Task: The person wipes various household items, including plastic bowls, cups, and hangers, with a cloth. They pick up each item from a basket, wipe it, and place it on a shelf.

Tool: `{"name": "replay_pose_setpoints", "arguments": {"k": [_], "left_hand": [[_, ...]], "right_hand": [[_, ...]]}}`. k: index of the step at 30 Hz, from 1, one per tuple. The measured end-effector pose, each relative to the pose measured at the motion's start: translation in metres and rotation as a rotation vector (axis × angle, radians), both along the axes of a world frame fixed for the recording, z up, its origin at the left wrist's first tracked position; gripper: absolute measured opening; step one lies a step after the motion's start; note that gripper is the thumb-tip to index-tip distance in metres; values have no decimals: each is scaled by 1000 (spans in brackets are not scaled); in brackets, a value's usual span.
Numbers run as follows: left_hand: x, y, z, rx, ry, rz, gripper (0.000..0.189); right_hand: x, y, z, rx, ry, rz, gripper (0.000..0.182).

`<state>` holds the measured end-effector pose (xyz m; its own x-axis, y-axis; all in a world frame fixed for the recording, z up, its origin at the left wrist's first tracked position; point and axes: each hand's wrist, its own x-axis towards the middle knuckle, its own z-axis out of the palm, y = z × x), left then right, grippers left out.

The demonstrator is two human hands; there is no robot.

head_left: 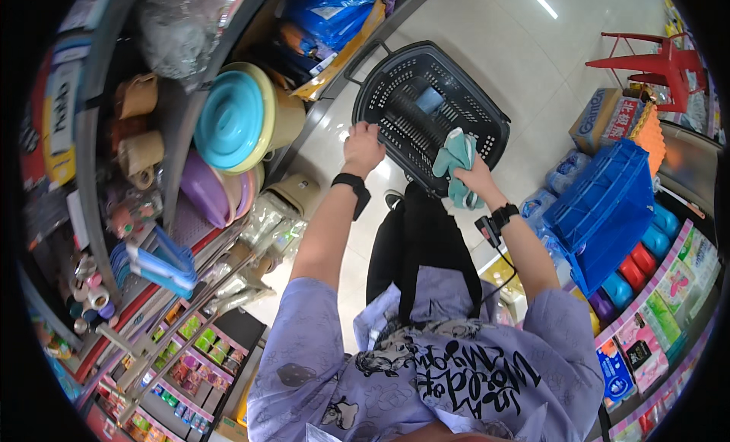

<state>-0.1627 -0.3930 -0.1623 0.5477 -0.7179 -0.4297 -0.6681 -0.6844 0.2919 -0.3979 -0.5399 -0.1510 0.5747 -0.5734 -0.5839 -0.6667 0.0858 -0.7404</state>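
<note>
A black plastic shopping basket [399, 94] with perforated sides stands before me, its handle tipped to the upper left. A small bluish item [430, 100] lies on its bottom. My left hand [364, 148] is by the basket's near left rim, fingers bent over the edge; whether they grip it cannot be told. My right hand [479, 177] holds a bunched pair of green-and-white gloves [456, 157] over the near right corner of the basket. Both wrists wear black bands, and a cable runs from a small device at the right one.
Shelves at left hold a lidded bucket [234, 120], purple basins [205, 191] and blue hangers [162, 265]. A blue plastic crate [610, 208], cardboard boxes [593, 120] and bottled water [536, 208] stand at right. A red stool [673, 63] is at upper right.
</note>
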Motion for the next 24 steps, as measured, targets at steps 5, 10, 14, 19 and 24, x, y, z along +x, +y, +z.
{"name": "replay_pose_setpoints", "arguments": {"k": [5,10,14,19,24], "left_hand": [[-21,-54,-135,140,260,62,53],[-26,-115,-251,227,385,59,67],[-29,-156,-342,375,402,83,89],[-40,-193,-389,303,319,31,106],[-46,-200,-436,238,262,99,111]], "right_hand": [[-7,-2,-101,133,12,-242,58],[-17,-15,-209,21,-86,-204,55],[-19,-21,-228,211,-176,-275,54],[-33,-22,-231,318,-270,-321,56],[-36,-13,-237,231,-305,-330,52]]}}
